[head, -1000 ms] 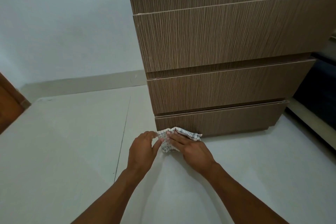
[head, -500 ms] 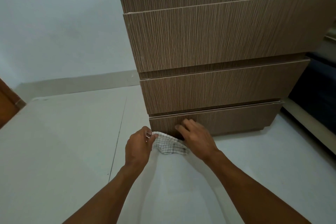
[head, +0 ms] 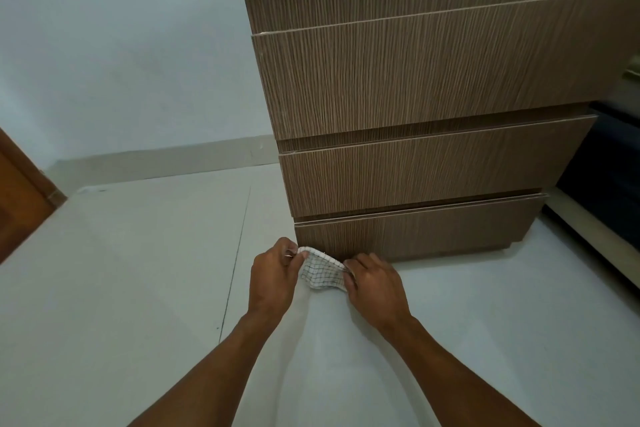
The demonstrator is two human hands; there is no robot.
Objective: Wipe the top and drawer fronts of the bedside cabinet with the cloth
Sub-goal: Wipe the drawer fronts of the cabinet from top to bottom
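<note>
**Cloth regrip at the bottom drawer**

Both hands pinch the checked cloth (head: pixel 322 270) low by the bedside cabinet (head: pixel 426 87): left hand (head: pixel 273 276) on one edge, right hand (head: pixel 375 279) on the other. Likely refolding between wipes. Next: press the cloth flat to the bottom drawer front (head: pixel 415 236). Pale tiled floor (head: pixel 138 270), plain wall (head: pixel 121 45), skirting.

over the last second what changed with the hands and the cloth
The right hand let go of the cloth, touched the bottom drawer front, then took the cloth's right edge again. The left hand kept its grip throughout. Drawers stayed shut.
</note>
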